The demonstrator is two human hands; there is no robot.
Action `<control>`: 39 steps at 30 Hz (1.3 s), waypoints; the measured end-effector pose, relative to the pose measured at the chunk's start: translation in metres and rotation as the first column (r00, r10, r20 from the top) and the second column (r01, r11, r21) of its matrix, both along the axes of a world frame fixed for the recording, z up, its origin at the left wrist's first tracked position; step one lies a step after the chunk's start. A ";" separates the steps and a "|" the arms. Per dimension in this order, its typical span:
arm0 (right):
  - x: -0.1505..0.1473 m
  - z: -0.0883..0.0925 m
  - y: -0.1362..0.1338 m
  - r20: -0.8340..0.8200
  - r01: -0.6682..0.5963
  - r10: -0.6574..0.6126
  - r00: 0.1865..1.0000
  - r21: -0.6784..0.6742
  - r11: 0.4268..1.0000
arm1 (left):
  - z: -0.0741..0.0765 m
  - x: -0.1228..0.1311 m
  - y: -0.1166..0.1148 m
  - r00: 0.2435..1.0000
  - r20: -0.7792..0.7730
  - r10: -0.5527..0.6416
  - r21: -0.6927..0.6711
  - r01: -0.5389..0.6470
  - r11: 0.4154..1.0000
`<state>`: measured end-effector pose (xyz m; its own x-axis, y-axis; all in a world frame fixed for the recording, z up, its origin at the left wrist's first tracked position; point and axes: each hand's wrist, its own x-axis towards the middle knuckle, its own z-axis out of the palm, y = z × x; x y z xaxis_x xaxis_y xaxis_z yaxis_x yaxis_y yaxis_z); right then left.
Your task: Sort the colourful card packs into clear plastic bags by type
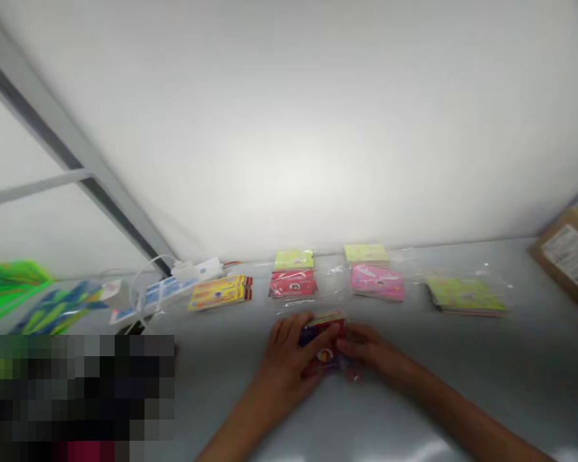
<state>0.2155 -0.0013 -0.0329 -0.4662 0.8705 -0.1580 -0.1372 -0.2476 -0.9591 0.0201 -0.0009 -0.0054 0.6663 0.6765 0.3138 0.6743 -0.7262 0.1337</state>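
Observation:
My left hand (289,350) and my right hand (373,353) meet over a small stack of colourful cards (325,340) in clear wrap, lying on the grey table (510,372). Both hands curl their fingers round the stack's edges, the left from the left side, the right from the right. The picture is blurred, so the print on the cards is unreadable. Behind the hands lie a yellow pack (219,292), a red pack (293,283) and a pink pack (378,281).
Two light green packs (293,259) (366,253) lie at the back, and a larger green pack (465,295) sits to the right. A white power strip (197,268) with cables rests at the left. A cardboard box (571,256) stands at the far right, bright green and blue items (9,289) at the far left.

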 end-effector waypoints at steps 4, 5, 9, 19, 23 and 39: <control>0.000 0.000 0.000 0.018 -0.011 0.011 1.000 0.033 0.999 | -0.001 0.000 0.001 1.000 0.000 -0.005 0.007 0.005 1.000; 0.000 0.000 0.000 0.020 -0.012 0.011 1.000 0.038 0.999 | -0.001 0.000 0.001 1.000 0.002 -0.005 0.015 0.005 1.000; 0.000 -0.001 0.000 0.006 -0.003 0.003 1.000 0.027 1.000 | -0.003 -0.001 0.001 1.000 0.008 0.015 0.035 -0.015 0.999; 0.002 0.000 -0.001 -0.025 -0.005 0.005 1.000 -0.004 1.000 | -0.004 -0.001 0.000 0.999 -0.016 0.035 0.049 -0.034 0.998; 0.004 0.001 -0.002 -0.024 -0.023 0.023 0.999 -0.006 1.000 | -0.004 0.000 -0.002 0.998 -0.035 0.048 0.052 -0.046 0.998; 0.004 -0.001 -0.003 0.042 -0.055 0.051 0.998 0.099 0.994 | -0.001 -0.010 -0.001 0.992 0.127 0.008 0.204 -0.034 0.978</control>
